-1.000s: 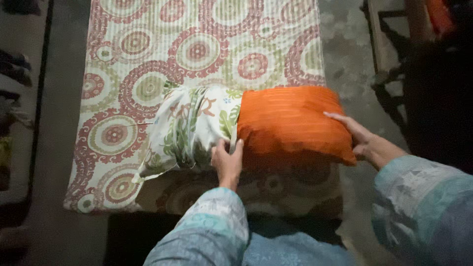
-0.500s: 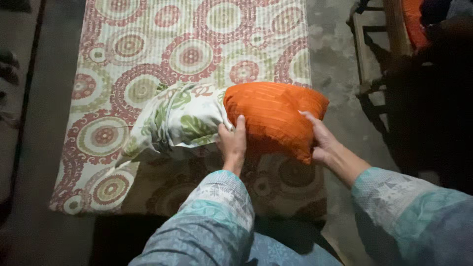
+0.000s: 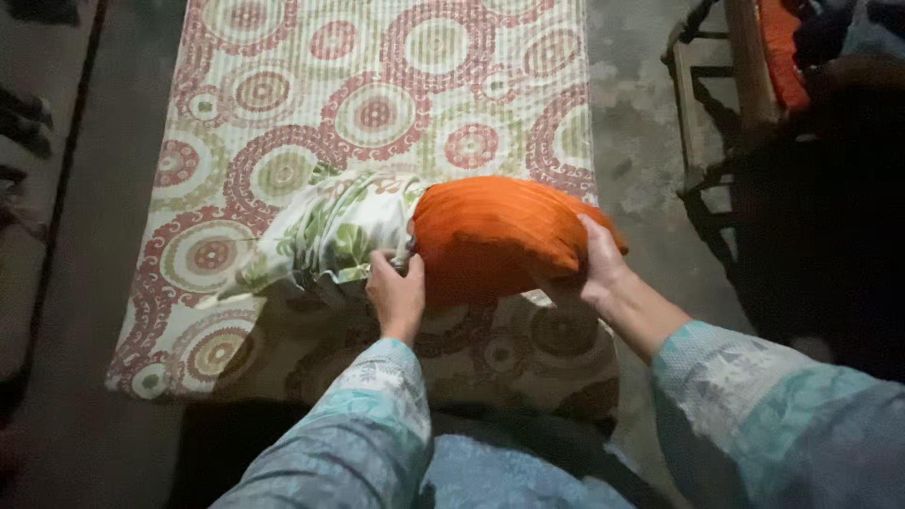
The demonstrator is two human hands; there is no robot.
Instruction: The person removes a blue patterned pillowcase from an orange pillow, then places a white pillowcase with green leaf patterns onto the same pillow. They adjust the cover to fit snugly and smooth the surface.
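An orange ribbed pillow point(image 3: 495, 231) sticks halfway out of a white pillowcase with green leaf print point(image 3: 325, 236). Both lie on a mattress with a red and green circle pattern point(image 3: 377, 104). My left hand point(image 3: 396, 292) grips the open edge of the pillowcase where it meets the pillow. My right hand point(image 3: 589, 264) holds the pillow's right end, thumb on top and fingers underneath, squeezing it. Both my sleeves are pale blue with a printed pattern.
A wooden chair frame point(image 3: 721, 104) with an orange cushion point(image 3: 778, 47) stands at the upper right on a grey concrete floor point(image 3: 632, 113). Dark shoes point(image 3: 24, 118) lie by the left edge. The mattress's near edge hangs in shadow.
The pillow has slid left, further into the pillowcase. My right hand moved from its side onto its end, and my left hand shifted left along the case's opening.
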